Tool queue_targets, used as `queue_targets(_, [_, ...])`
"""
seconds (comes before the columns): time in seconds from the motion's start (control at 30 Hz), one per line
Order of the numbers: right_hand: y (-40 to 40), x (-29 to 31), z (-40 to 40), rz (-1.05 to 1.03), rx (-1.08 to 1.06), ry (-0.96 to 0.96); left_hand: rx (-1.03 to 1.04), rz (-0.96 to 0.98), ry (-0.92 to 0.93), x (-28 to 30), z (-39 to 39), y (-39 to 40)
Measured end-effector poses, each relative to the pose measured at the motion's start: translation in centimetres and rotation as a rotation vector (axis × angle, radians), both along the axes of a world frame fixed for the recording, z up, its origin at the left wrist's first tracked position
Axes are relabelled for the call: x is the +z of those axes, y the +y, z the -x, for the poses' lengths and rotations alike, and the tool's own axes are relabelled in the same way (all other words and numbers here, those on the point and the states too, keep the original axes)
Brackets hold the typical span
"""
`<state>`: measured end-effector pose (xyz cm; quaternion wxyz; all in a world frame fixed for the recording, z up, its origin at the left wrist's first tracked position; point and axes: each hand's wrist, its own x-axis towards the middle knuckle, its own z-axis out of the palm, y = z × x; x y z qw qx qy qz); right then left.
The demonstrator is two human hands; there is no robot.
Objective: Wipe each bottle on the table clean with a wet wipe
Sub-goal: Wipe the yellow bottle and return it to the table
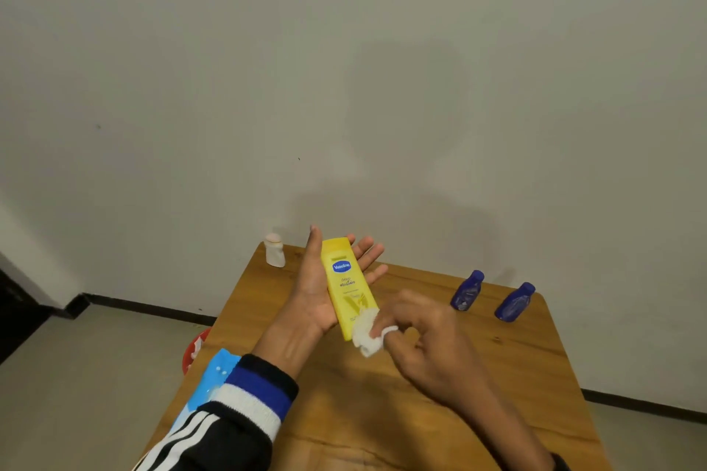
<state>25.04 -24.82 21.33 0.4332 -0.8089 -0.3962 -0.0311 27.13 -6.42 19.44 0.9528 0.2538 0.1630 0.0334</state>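
Bare pale wall behind a wooden table (440, 386). Above it, tall yellow plastic lotion bottle (349, 285) cradled flat on left hand (325, 285), fingers straight, presumably exposing its front. At bottle's lower end, right hand (424, 336) fingers pinching crumpled white wet wipe (368, 333). Right of bottle, two small blue bottles (466, 291) waiting; left, small white bottle (274, 250).

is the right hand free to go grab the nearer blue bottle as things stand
Probably not yet. The right hand pinches the wipe against the yellow bottle. The path to the nearer blue bottle looks open, though; nothing lies between.
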Motion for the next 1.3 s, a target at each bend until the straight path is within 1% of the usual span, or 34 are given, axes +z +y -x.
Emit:
queue_targets(0.07, [0.1,1.4,-1.6,-0.101,-0.055,0.028,0.014,0.028,-0.003,0.2,-0.1,0.1])
queue_targets(0.13, [1.0,2.6,-3.1,-0.182,-0.131,-0.021,-0.001,0.011,0.009,0.7,-0.3,-0.1])
queue_targets(0.17, [1.6,3.0,-3.4,-0.189,-0.126,-0.039,-0.012,0.001,0.014,0.9,-0.5,-0.3])
queue_targets(0.23, [2.9,2.9,-2.8,-0.100,-0.044,-0.090,-0.003,0.012,0.017,1.5,-0.7,-0.5])
queue_targets(0.27, [3.3,2.2,-1.9,-0.043,-0.008,-0.152,0.037,0.018,0.015,1.6,-0.9,-0.3])
queue_targets(0.33, [3.5,0.2,0.3,0.009,0.053,-0.257,0.122,0.021,0.021,1.7,-1.3,0.4])
queue_targets(0.43, [2.4,-1.8,2.6,0.000,0.090,-0.312,0.185,0.018,0.044,1.2,-1.3,1.2])
queue_targets(0.5, [1.4,-1.8,2.7,-0.063,0.053,-0.322,0.220,0.067,0.067,0.5,-1.0,1.4])
queue_targets(0.6, [0.6,-0.1,1.5,-0.236,-0.101,-0.249,0.285,0.192,0.095,0.0,-0.8,1.5])
queue_targets(0.67, [0.7,1.1,0.2,-0.279,-0.204,-0.201,0.298,0.220,0.113,0.1,-0.9,1.2])
queue_targets(0.7, [1.0,1.3,-0.3,-0.282,-0.224,-0.195,0.299,0.225,0.119,0.2,-1.0,1.0])
queue_targets(0.8, [2.5,0.0,0.0,-0.255,-0.228,-0.244,0.310,0.255,0.115,0.8,-1.4,0.7])
queue_targets(0.87, [3.1,-1.4,1.2,-0.257,-0.271,-0.237,0.339,0.269,0.128,1.0,-1.5,0.7])
queue_targets(0.93, [3.5,-2.1,2.4,-0.276,-0.293,-0.227,0.393,0.282,0.146,1.0,-1.4,0.6])
queue_targets(1.03, [3.6,-2.4,2.8,-0.332,-0.255,-0.206,0.433,0.317,0.145,0.8,-1.4,0.3])
queue_targets(1.1, [3.2,-1.8,2.2,-0.417,-0.285,-0.147,0.445,0.331,0.117,1.0,-1.5,0.2])
queue_targets(1.2, [2.6,-0.5,0.6,-0.538,-0.397,0.072,0.465,0.306,0.075,1.4,-1.6,-0.3])
queue_targets(1.23, [2.7,-0.3,0.5,-0.535,-0.406,0.111,0.470,0.297,0.074,1.5,-1.7,-0.6])
queue_targets(1.3, [3.0,-0.5,1.2,-0.451,-0.360,0.080,0.469,0.282,0.073,1.7,-1.9,-0.8])
